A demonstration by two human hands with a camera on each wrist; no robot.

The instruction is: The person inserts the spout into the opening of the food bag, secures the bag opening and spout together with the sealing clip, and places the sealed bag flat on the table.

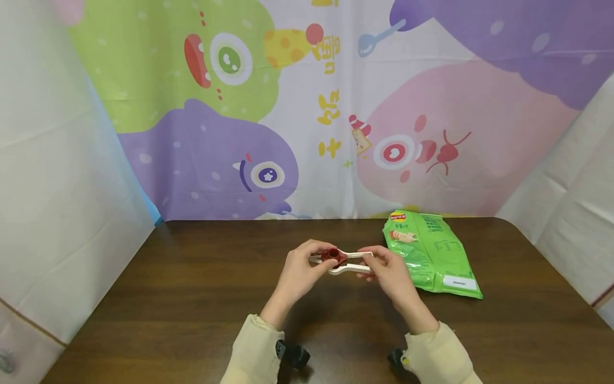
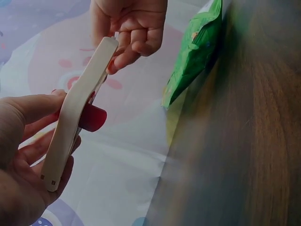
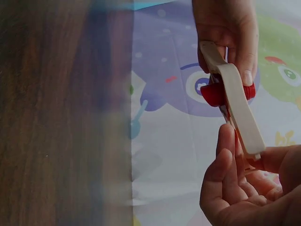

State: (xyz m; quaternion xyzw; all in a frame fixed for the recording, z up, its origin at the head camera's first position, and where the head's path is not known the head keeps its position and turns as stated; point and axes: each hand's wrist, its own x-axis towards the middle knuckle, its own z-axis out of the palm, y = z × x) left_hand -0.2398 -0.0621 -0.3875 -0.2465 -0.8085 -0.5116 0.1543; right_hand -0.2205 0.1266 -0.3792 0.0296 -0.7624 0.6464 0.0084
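Observation:
Above the table, both hands hold a white bag clip [image 1: 352, 269] with a red spout [image 1: 334, 254] at its middle; its two arms stand apart at the right end. My left hand [image 1: 302, 266] grips the left end, thumb against the red part. Thumb and fingers of my right hand [image 1: 389, 271] pinch the right end. In the left wrist view, the clip's white outer side [image 2: 75, 101] appears edge-on, the red spout [image 2: 93, 117] sticking out. From the right wrist, the white arm [image 3: 239, 110] runs between both hands.
A green chip bag [image 1: 431, 253] lies on the brown wooden table [image 1: 201, 298], just beyond and right of my right hand. A cartoon-print curtain [image 1: 326, 186] hangs behind the table, with pale cloth at both sides.

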